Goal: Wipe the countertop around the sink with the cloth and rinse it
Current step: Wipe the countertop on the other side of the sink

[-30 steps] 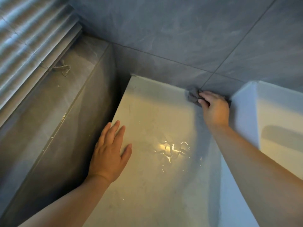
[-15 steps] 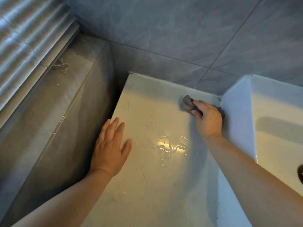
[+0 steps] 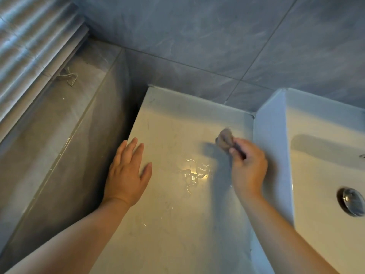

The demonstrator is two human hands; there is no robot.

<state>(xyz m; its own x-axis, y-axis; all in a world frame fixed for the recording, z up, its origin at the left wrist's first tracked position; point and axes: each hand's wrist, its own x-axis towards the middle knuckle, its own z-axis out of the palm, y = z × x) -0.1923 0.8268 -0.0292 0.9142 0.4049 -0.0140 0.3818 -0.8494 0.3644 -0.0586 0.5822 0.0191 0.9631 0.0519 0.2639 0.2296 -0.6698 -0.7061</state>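
Cloth: small grey wad, bunched, slightly blurred. It sits over the rear right part of the countertop, near the sink's outer wall. Whether it touches the surface cannot be told.

Right hand: fingers curled round the cloth and gripping it, so that the wad sticks out past the fingertips toward the wall. Its forearm enters from the lower right.

Left hand: flat, palm down, fingers straight and close together, thumb spread. It rests on the countertop at its left edge and holds nothing.

Countertop: pale, smooth slab, with its back edge against the tiled wall.

Water puddle: a thin glinting film on the countertop, between the two hands.

Sink: white, rectangular basin standing proud of the countertop at the right. A metal drain lies in its floor.

Ledge: grey tile, left of the countertop and set higher.

Blind: slatted, at the upper left, with a loose cord lying on the ledge below it.
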